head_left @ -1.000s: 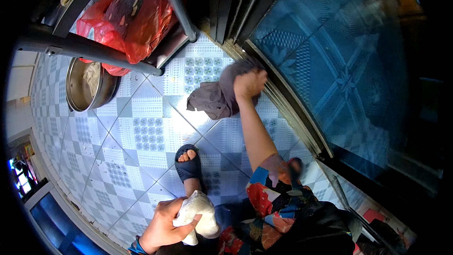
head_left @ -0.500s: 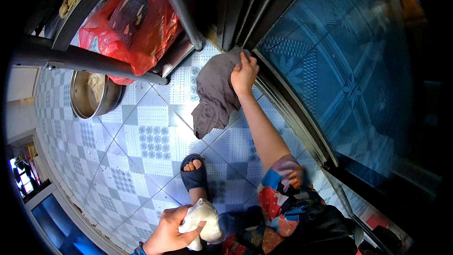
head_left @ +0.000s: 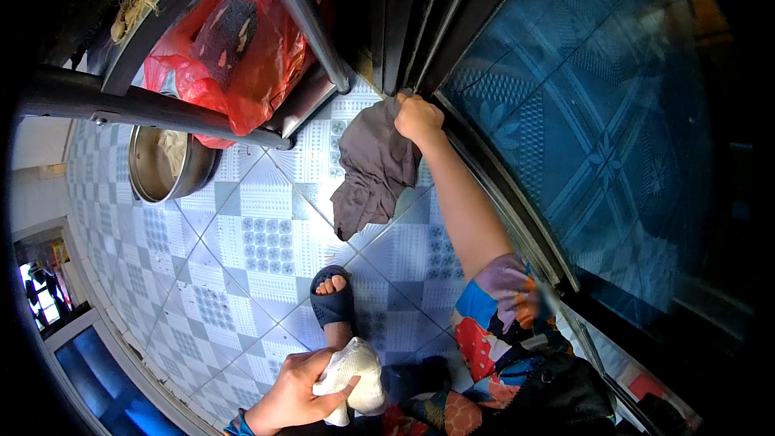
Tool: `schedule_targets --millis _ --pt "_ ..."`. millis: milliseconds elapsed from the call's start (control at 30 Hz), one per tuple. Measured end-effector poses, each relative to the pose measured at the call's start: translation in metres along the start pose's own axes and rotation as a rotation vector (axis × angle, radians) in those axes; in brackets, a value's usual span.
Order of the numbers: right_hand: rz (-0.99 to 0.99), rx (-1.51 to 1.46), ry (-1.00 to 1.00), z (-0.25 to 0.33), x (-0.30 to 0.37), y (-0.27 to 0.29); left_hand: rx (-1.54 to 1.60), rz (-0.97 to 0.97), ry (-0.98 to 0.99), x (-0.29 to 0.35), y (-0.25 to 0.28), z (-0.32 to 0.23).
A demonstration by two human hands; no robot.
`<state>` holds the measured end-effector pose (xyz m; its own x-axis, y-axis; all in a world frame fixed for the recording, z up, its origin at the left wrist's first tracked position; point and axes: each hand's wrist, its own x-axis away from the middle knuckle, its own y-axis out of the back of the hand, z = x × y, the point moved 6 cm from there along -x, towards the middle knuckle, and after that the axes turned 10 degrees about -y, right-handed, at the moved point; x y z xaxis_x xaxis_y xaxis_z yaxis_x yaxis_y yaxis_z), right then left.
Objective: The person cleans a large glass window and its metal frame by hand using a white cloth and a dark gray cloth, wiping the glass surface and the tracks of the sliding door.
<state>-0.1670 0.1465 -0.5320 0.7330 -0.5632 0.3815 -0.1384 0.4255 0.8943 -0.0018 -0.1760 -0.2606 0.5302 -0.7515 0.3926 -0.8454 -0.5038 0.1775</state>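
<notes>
A grey-brown cloth [head_left: 373, 163] hangs bunched from my right hand [head_left: 419, 119], whose fingers are closed on its upper edge. That hand is at the corner where the dark door frame [head_left: 484, 163] meets the floor track. Low in the view, my left hand [head_left: 295, 387] grips a crumpled whitish cloth [head_left: 353, 375], thumb lying across it. The left hand stays close to my body, above my sandalled foot [head_left: 333, 299].
A metal pot [head_left: 161, 165] with a pale cloth inside stands on the tiled floor [head_left: 242, 274] at left. Above it, a red plastic bag [head_left: 266, 64] sits within a metal-legged rack [head_left: 161, 111]. A patterned glass door panel [head_left: 581, 137] fills the right side.
My right hand has turned and its fingers have moved slightly toward the frame corner, pulling the grey-brown cloth's top with them. The left hand keeps its hold on the whitish cloth.
</notes>
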Motion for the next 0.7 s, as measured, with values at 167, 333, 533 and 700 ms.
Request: schedule_targets --millis 167,333,533,700 --pt "0.189 -0.002 -0.102 -0.005 0.031 0.004 -0.029 -0.02 0.002 0.002 0.001 -0.003" --pt "0.347 -0.714 0.251 -0.007 0.115 -0.056 -0.067 -0.016 0.063 0.001 0.002 -0.004" --pt "-0.314 -0.288 -0.032 -0.013 0.072 -0.003 -0.052 0.007 0.025 -0.001 -0.001 -0.001" --pt "0.045 -0.271 0.074 0.018 0.086 -0.06 -0.043 0.006 0.046 -0.006 -0.003 0.003"
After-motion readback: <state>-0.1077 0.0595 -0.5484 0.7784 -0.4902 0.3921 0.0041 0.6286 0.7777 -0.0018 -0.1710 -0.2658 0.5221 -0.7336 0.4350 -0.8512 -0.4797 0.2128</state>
